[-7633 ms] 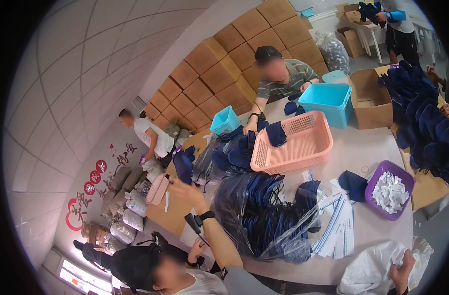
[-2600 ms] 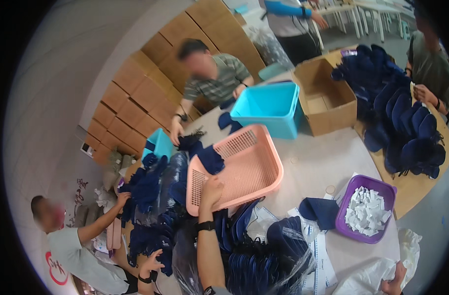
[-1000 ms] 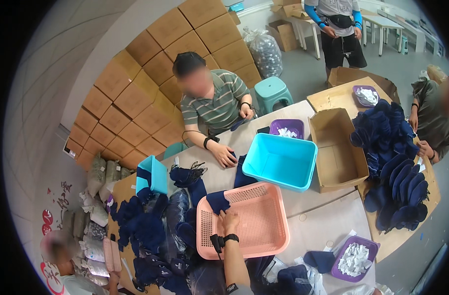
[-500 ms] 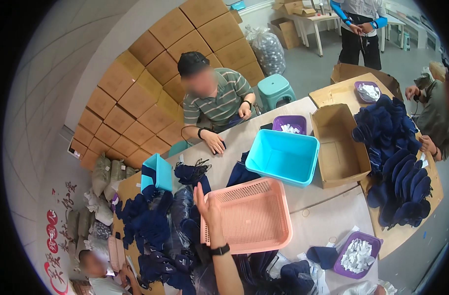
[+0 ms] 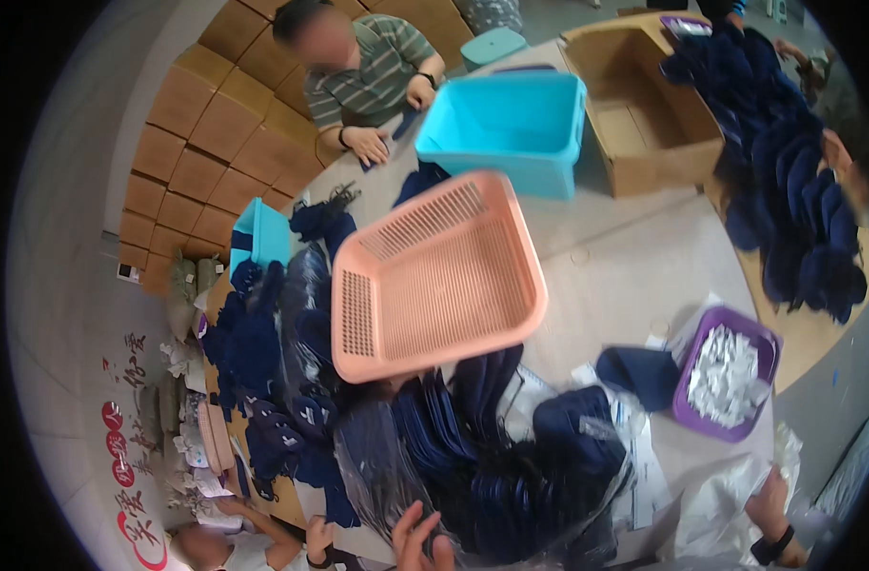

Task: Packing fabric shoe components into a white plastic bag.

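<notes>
My left hand [image 5: 421, 541] is at the lower edge with its fingers apart, next to a clear plastic bag [image 5: 373, 457] of stacked navy fabric pieces [image 5: 444, 428]. Nothing shows in its fingers; part of the hand is cut off by the frame. At lower right, my right hand [image 5: 768, 502], with a black wristband, has its fingers closed on a crumpled white plastic bag [image 5: 706, 519]. Beyond the stack stands a pink perforated basket [image 5: 444, 285] with nothing in it. Between the stack and my right hand lies a purple tray [image 5: 684, 404] of small white slips.
A turquoise bin [image 5: 501, 157] and an open cardboard box [image 5: 644, 162] stand behind the basket. Navy pieces [image 5: 787, 181] pile up at right and left. A co-worker [image 5: 373, 76] sits across the table; another person [image 5: 230, 542] is at lower left.
My left hand has left the basket's left side and drawn back to the lower edge. The view has shifted, showing more of the near table and my right hand at the white bag.
</notes>
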Available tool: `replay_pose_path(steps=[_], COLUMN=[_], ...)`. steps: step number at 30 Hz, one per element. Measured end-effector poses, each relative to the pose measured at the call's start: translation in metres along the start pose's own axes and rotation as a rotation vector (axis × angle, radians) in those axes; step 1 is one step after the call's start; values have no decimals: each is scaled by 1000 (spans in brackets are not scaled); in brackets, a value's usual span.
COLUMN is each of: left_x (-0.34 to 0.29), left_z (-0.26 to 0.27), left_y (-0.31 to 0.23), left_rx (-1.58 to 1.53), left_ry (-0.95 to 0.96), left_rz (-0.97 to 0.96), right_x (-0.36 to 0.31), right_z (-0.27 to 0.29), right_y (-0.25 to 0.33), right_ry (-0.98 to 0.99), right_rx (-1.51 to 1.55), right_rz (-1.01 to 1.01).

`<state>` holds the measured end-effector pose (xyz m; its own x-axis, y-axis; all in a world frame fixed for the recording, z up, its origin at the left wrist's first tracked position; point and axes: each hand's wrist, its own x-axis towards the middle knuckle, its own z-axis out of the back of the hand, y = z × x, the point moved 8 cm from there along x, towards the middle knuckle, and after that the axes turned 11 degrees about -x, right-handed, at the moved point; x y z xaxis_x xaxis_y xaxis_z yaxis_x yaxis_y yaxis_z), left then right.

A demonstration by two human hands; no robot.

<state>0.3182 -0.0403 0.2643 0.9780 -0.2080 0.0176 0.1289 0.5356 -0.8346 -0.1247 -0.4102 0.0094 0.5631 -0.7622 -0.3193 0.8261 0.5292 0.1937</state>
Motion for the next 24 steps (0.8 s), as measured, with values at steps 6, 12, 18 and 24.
replay_pose_path(steps=[6,12,18,24], left_x=[-106,-238,-340,-380], left_z=[-10,-23,-96,-198], left_y=[16,42,63,226], left_rx=[243,-112,-154,-3], left_ry=[-14,-83,574,645], left_rz=[-100,-309,-139,23], right_x=[-8,-13,-63,-151], right_z=[18,21,65,97], right_y=[13,8,10,-18], right_ry=[-223,-326,-248,-364], right_rx=[29,135,215,487], right_rz=[127,309,471,674])
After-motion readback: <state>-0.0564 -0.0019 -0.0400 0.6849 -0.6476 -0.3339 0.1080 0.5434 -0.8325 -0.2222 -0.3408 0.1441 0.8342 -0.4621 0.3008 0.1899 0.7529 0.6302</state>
